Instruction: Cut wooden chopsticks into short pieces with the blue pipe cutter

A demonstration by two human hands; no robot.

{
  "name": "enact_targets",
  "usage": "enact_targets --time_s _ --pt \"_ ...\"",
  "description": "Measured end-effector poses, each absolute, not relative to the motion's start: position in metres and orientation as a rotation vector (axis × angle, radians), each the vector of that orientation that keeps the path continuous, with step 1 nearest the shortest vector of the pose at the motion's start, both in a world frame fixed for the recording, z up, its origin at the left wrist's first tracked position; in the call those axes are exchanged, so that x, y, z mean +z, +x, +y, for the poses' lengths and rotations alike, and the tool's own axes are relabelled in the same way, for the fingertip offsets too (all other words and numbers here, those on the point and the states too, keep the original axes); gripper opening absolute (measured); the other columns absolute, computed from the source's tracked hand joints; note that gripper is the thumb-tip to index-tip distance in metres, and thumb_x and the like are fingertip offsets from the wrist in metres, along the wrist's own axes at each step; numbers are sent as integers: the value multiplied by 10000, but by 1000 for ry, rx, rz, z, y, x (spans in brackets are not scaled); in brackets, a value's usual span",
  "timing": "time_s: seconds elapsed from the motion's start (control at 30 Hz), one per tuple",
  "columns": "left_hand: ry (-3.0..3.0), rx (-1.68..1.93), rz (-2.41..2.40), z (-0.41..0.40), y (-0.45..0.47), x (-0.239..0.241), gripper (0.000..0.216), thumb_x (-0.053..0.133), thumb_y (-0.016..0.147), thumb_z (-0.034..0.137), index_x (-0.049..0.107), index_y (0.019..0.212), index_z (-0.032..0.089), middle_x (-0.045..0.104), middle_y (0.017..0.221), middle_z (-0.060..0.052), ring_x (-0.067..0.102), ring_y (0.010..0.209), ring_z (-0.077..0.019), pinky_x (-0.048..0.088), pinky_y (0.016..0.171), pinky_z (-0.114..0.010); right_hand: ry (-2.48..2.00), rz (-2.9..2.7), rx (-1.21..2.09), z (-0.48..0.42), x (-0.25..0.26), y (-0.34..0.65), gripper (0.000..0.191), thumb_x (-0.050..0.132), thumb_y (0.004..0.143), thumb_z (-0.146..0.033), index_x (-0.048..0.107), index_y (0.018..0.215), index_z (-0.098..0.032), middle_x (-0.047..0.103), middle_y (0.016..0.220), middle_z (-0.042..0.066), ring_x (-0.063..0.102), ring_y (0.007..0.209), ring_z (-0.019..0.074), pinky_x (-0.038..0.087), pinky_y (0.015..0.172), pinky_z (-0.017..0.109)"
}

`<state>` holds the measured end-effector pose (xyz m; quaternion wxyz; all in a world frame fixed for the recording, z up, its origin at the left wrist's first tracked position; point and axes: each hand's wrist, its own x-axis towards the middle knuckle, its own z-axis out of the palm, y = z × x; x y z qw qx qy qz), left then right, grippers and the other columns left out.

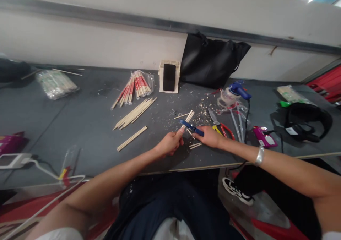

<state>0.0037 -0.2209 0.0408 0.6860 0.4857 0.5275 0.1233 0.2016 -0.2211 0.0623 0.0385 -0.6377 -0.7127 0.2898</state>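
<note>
My left hand (172, 142) is closed around a few light wooden chopsticks (190, 116), which point up and away from me. In my right hand (209, 136) is a pair of blue cutters (197, 130), whose head crosses the chopsticks just above my left fingertips. Whether the blades press into the wood is too small to tell. Short cut chopstick pieces (195, 145) lie beneath my hands, with a single stick (182, 115) just beyond. To the left rest a row of loose chopsticks (135, 114) and a smaller bunch (132, 138).
Red-wrapped chopsticks (138, 85) lie at the back. A phone (169, 77) leans on a small stick-built stand (161, 75) beside a black bag (210, 60). Wood chips, red-and-yellow-handled scissors (222, 128), a blue glue gun (239, 90) and a black headset (306, 121) occupy the right side.
</note>
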Motion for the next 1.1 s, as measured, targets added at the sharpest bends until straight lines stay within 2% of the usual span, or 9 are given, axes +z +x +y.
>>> enact_targets --time_s 0.17,0.4,0.53,0.7,0.83,0.97,1.1 --pt "936 139 1135 -226 10 48 697 335 886 849 458 659 202 240 458 99 143 395 -55 127 399 -191 -2123 -2066 1116 -231 69 204 274 659 824 -325 548 603 -207 566 584 -28 551 622 159 375 616 257" --pt "935 96 1089 -227 10 49 707 302 890 853 459 685 195 239 470 100 125 406 -50 130 414 -185 -2181 -2007 1139 -238 75 204 368 701 803 -314 460 542 -217 486 498 -49 487 515 124 360 548 242" --pt "911 104 1076 -225 12 53 659 302 947 778 462 689 193 228 470 102 119 406 -53 119 413 -180 -2346 -1904 1294 -235 88 204 334 668 865 -386 488 627 -237 484 425 -47 509 393 150 382 471 259" --pt "852 129 1052 -226 16 61 624 319 969 740 458 690 199 195 486 110 106 406 -54 107 408 -177 -2424 -2066 1063 -229 100 205 415 683 885 -439 485 584 -233 482 405 -37 493 365 138 376 470 262" --pt "797 65 1026 -230 17 59 627 302 975 732 455 691 195 188 491 112 92 404 -49 107 403 -170 -2413 -2087 1008 -235 90 204 480 732 862 -368 449 501 -226 447 403 -46 471 371 114 355 466 250" --pt "735 -10 1014 -234 14 56 587 308 1009 663 460 703 185 228 501 106 103 393 -42 119 396 -162 -2462 -1959 1240 -248 78 204 494 731 870 -339 426 496 -233 430 358 -55 460 314 123 363 414 253" --pt "656 -67 1020 -233 11 59 473 343 1062 491 464 723 185 252 519 103 113 396 -43 120 401 -157 -2480 -1771 1422 -256 73 203 527 736 879 -342 396 490 -235 416 332 -56 405 276 103 332 349 241"
